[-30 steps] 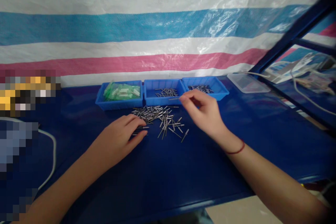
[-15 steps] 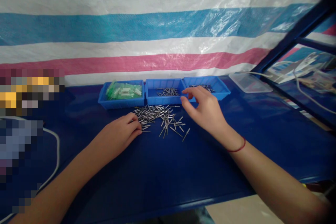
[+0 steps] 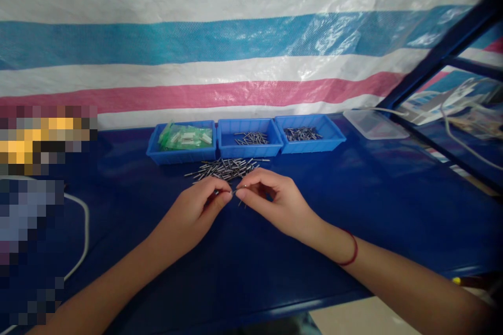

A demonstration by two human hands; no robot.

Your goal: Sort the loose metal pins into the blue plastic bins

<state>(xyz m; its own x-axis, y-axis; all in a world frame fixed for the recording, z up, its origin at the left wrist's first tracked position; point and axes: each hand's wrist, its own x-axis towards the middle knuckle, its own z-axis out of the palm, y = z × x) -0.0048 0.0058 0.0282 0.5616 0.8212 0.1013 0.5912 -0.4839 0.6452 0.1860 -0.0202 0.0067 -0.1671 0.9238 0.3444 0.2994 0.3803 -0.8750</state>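
Observation:
A pile of small metal pins (image 3: 226,168) lies on the dark blue table (image 3: 251,261) in front of three blue trays. My left hand (image 3: 198,212) and my right hand (image 3: 273,201) meet just before the pile, fingertips pinched together on one thin metal pin (image 3: 234,191) held between them. The middle tray (image 3: 250,138) holds a few pins. Many darker pins fill the right tray (image 3: 310,135). Green plastic bags of parts sit in the left tray (image 3: 181,141).
A clear plastic lid (image 3: 373,123) lies at the right rear of the table. A white cable (image 3: 80,230) curves along the left side. A striped tarp (image 3: 236,36) hangs behind the trays. A blue frame bar (image 3: 432,57) slants at the right.
My right hand has drawn back from the trays to the near side of the pile. My left hand has lifted from the pile, and both now pinch one pin between them.

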